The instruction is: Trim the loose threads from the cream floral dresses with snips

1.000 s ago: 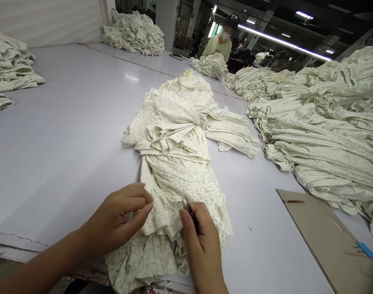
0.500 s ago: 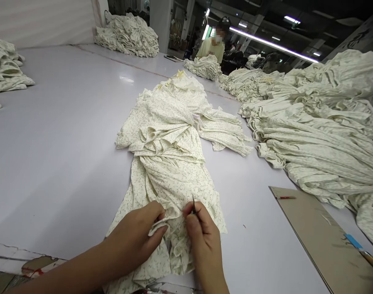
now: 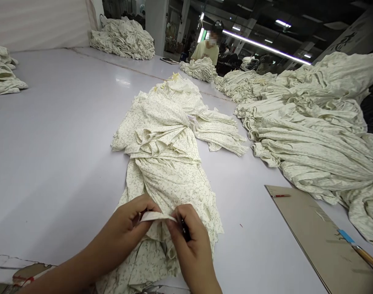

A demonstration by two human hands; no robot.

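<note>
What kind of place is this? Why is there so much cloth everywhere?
It looks like a clothing workshop, probably a small factory. There are big heaps of printed cloth, a long white worktable, a cardboard sheet, and another worker at the far end.

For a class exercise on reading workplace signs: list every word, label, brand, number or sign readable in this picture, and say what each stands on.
Nothing can be quoted; no text is clearly readable.
Dark brush-like marks on the pale wall panel: too small and slanted to read.
Blue tape on the cardboard sheet: no marks show.
Pale fabric strip between the left hand and right hand: no text shows.
</note>
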